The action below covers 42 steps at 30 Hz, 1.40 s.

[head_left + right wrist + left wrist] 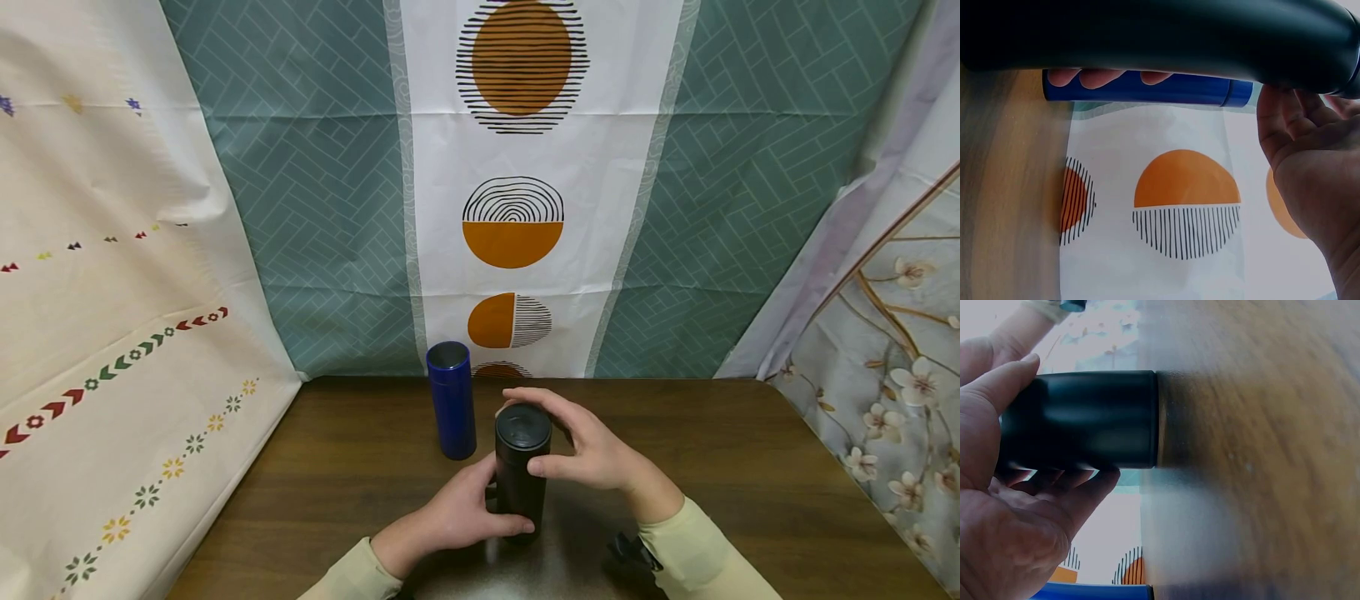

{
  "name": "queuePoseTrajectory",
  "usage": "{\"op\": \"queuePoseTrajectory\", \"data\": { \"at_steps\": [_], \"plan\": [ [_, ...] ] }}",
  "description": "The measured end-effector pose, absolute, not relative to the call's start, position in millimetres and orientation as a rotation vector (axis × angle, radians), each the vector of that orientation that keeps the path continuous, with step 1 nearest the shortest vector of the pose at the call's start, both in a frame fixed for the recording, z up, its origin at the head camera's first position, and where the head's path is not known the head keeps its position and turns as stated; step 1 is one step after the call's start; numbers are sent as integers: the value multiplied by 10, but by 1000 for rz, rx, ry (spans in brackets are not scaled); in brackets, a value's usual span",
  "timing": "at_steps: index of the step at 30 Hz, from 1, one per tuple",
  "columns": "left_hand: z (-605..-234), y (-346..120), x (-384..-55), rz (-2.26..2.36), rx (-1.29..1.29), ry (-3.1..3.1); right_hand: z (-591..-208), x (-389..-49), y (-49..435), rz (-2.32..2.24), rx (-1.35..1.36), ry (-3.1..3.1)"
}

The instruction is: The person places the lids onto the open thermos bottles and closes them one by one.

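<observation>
A black thermos flask (521, 483) stands upright, its base at the wooden table. My left hand (468, 508) grips its lower body, thumb across the front and fingers behind; in the left wrist view that hand (1016, 506) curls round the dark cylinder (1094, 419). Around the upper part, near the dark lid (523, 427), my right hand (585, 442) holds the flask with its thumb in front and fingers at the far side. The right wrist view shows the right hand (1322, 150) by the flask's top end. Behind and to the left stands a blue flask (453, 408), untouched.
The brown wooden table (337, 475) meets a teal and white patterned cloth (517, 167) at its back edge. A cream embroidered cloth (112, 333) hangs at the left, and a floral cloth (900, 400) at the right. A dark device (633, 554) sits at the right wrist.
</observation>
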<state>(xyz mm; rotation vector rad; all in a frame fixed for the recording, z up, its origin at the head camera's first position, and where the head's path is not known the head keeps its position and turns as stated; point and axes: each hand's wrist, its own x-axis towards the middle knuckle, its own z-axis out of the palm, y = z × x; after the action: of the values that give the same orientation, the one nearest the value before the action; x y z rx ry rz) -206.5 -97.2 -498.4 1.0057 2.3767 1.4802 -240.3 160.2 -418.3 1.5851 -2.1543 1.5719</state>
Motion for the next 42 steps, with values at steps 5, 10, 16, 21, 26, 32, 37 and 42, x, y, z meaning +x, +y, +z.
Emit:
{"op": "queuePoseTrajectory", "data": {
  "at_steps": [5,10,16,21,26,32,37,42],
  "plan": [
    [-4988,-972,-2061,1481,1013,2383,-4183,-2415,1602,1532,1606,-2139],
    [-4987,-974,-2057,1482,1008,2378,-4185,-2414,1603,1538,1571,-2155],
    [-4984,-973,-2052,1475,1002,2381,-4184,-2392,1605,1538,1497,-2185],
    [-4984,-972,-2054,1475,997,2378,-4185,-2381,1596,1547,1443,-2197],
    [-4986,-973,-2058,1475,997,2375,-4192,-2385,1591,1567,1414,-2200],
    [-4982,-977,-2057,1475,994,2375,-4187,-2394,1603,1554,1468,-2212],
    [-4979,-978,-2055,1473,989,2382,-4173,-2393,1608,1568,1566,-2193],
    [-4980,-976,-2056,1471,988,2389,-4180,-2401,1611,1565,1586,-2182]
  ]
}}
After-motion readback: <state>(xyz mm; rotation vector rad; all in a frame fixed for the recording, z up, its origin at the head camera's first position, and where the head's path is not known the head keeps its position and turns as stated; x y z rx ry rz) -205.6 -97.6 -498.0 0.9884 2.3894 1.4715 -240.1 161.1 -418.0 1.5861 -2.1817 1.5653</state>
